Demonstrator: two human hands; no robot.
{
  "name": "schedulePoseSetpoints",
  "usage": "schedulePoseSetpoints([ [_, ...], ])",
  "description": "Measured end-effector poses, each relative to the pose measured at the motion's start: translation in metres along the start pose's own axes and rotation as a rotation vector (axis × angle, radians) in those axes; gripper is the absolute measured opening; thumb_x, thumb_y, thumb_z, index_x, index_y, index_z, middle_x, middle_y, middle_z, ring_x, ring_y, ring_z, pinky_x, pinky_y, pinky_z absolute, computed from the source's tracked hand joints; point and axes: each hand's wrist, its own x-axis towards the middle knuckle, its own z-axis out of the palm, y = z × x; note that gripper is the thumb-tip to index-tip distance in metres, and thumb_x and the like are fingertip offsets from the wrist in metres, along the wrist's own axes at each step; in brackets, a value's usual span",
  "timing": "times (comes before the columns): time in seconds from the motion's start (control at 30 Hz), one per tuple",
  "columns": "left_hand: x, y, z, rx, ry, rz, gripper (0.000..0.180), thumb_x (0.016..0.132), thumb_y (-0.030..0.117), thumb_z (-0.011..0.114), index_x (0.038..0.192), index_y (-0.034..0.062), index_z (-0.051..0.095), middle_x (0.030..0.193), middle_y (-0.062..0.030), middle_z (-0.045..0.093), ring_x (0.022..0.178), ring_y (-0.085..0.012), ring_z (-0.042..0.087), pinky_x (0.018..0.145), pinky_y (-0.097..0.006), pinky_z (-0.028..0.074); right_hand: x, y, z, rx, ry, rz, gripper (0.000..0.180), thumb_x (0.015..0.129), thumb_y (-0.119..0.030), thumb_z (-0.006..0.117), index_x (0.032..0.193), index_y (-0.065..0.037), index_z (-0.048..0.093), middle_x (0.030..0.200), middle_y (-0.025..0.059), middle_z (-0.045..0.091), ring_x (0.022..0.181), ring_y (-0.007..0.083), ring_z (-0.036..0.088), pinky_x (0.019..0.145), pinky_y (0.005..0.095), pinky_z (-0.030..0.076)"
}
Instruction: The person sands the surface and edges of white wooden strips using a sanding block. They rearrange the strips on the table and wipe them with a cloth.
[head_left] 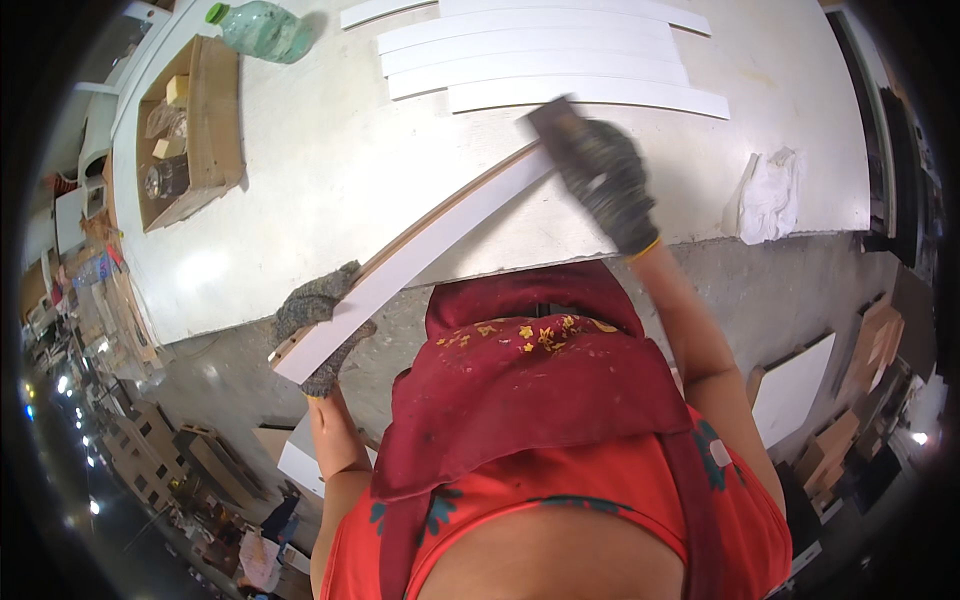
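My left hand [318, 325], in a dark grey knit glove, is closed round the near left end of a long white strip of board [430, 245]. The strip slants up and to the right over the table's front edge, and a bare brown edge shows along its upper side. My right hand [612, 190], gloved in the same way and smeared by motion, grips a dark brown rectangular block [562, 138]. That block is at the strip's far right end and appears to touch it; the contact itself is blurred.
Several white strips [540, 65] lie side by side on the white table [300, 240]. At the left stand an open cardboard box [215, 130] with small items and a green-tinted plastic bottle [265, 32]. A crumpled white cloth [770, 195] lies near the front right edge.
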Motion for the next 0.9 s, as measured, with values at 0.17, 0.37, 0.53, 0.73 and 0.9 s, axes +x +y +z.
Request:
schedulePoseSetpoints([
  [0.17,0.009,0.017,-0.006,0.324,-0.071,-0.140,0.051,0.059,0.024,0.092,0.105,0.0128,0.073,0.105,-0.0092,0.073,0.099,-0.0235,0.068,0.087,-0.035,0.053,-0.004,0.014,-0.011,-0.109,-0.026,0.142,0.055,0.075,-0.017,0.079,0.128,-0.011,0.063,0.105,0.0149,0.067,0.095,0.0332,0.063,0.084,0.0435,0.051],
  [0.37,0.005,0.012,-0.003,0.203,0.046,-0.086,0.055,0.070,0.028,0.088,0.116,0.0078,0.067,0.112,-0.0104,0.070,0.104,-0.0214,0.063,0.093,-0.037,0.048,0.042,-0.166,0.000,0.343,-0.224,-0.295,0.061,0.067,-0.022,0.078,0.126,-0.014,0.064,0.118,0.0220,0.058,0.102,0.0411,0.057,0.089,0.0494,0.047],
  [0.53,0.001,0.005,-0.024,0.414,0.120,-0.159,0.068,0.071,0.023,0.088,0.130,0.0086,0.057,0.124,-0.0076,0.064,0.115,-0.0234,0.059,0.103,-0.038,0.045,0.081,-0.207,0.010,0.415,-0.266,-0.414,0.064,0.067,-0.024,0.078,0.129,-0.016,0.063,0.120,0.0229,0.057,0.104,0.0423,0.056,0.090,0.0507,0.046],
  [0.73,0.025,0.028,-0.013,-0.366,0.264,-0.135,0.119,0.065,0.018,0.092,0.155,0.0025,0.016,0.123,-0.0191,0.063,0.111,-0.0235,0.063,0.096,-0.035,0.051,0.070,-0.188,0.025,0.323,-0.168,-0.462,0.064,0.068,-0.013,0.081,0.128,-0.015,0.061,0.116,0.0209,0.061,0.101,0.0396,0.060,0.085,0.0461,0.051],
  [0.9,0.027,0.013,-0.015,-0.206,0.196,-0.100,0.110,0.066,0.018,0.091,0.153,0.0025,0.025,0.138,-0.0182,0.052,0.122,-0.0240,0.055,0.102,-0.037,0.047,0.086,-0.204,0.009,0.369,-0.206,-0.493,0.063,0.068,-0.015,0.080,0.127,-0.012,0.061,0.116,0.0195,0.061,0.101,0.0379,0.060,0.086,0.0453,0.050],
])
